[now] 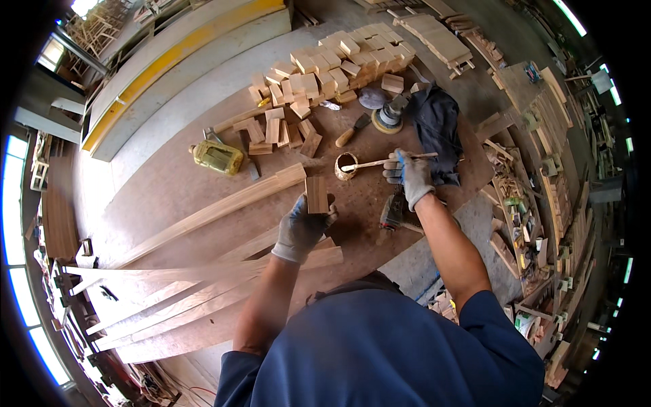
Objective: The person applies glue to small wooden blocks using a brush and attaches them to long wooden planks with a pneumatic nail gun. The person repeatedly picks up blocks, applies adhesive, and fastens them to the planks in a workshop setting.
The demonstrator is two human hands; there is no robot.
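Note:
My left hand (303, 227), in a grey work glove, is closed around a small rectangular wood block (316, 195) held up over the table. In my gloved right hand (411, 175) is a thin wooden stick (380, 163), gripped near its right part. The stick's pale, coated tip reaches the mouth of a small round pot (345, 167) with a crusted rim. What the pot contains is dark and hard to make out. Just beyond my right hand lies a dark cloth (437, 129), and a power tool (392, 211) rests below that hand, partly hidden by my arm.
Many wood blocks (332, 64) are piled at the table's far side. A brush-like wooden-handled tool (352, 130), a sander (389, 117), a bottle of yellowish liquid (218, 157) and a hammer (234, 146) lie nearer. Long boards (203, 217) stretch across the left. Lumber racks (536, 190) stand at right.

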